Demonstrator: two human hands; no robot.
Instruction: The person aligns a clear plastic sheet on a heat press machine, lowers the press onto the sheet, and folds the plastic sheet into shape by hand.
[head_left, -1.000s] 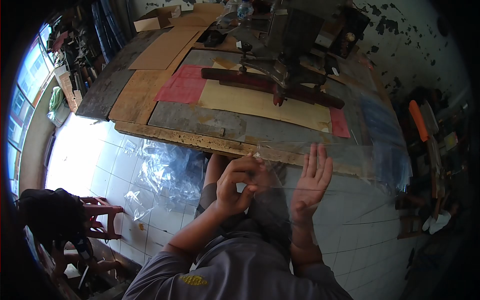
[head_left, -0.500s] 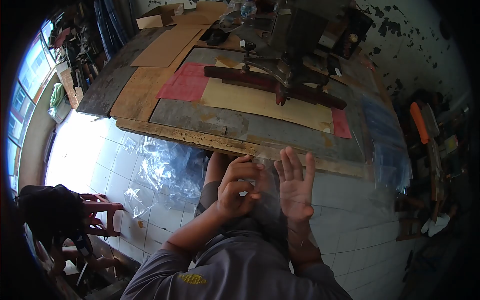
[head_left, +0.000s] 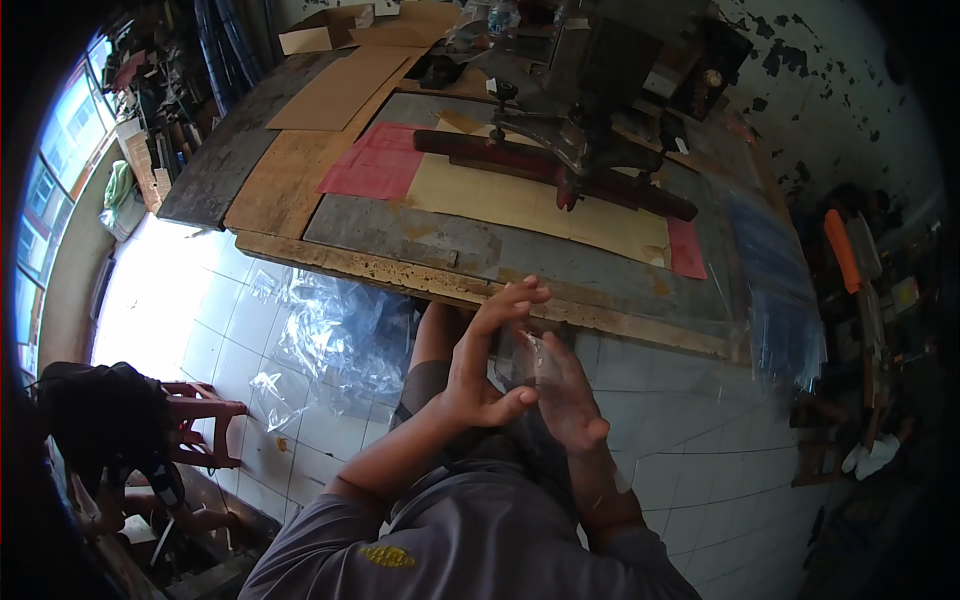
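Observation:
In front of my lap, a thin clear plastic film [head_left: 525, 362] shows between my two hands; its outline is hard to make out. My left hand [head_left: 488, 358] is curved in a C, with fingers up and thumb apart, beside the film. Close to its right, my right hand [head_left: 570, 400] has its fingers stretched out, the palm towards the left hand and the film partly over its fingers. Both hands are near the table's wooden front edge [head_left: 480, 292].
Beyond the hands, a dark metal press with a red bar [head_left: 560, 172] stands over yellow sheet [head_left: 520, 205] and pink sheet [head_left: 375, 160]. Plastic sheets [head_left: 775, 290] hang at the right edge. Crumpled plastic [head_left: 345, 335] lies low left, near a red stool [head_left: 205, 425] and another person [head_left: 110, 430].
My right hand has moved left, close to my left hand. The left hand's bent fingers have opened out, and the film, earlier spread towards the right, now shows between the hands.

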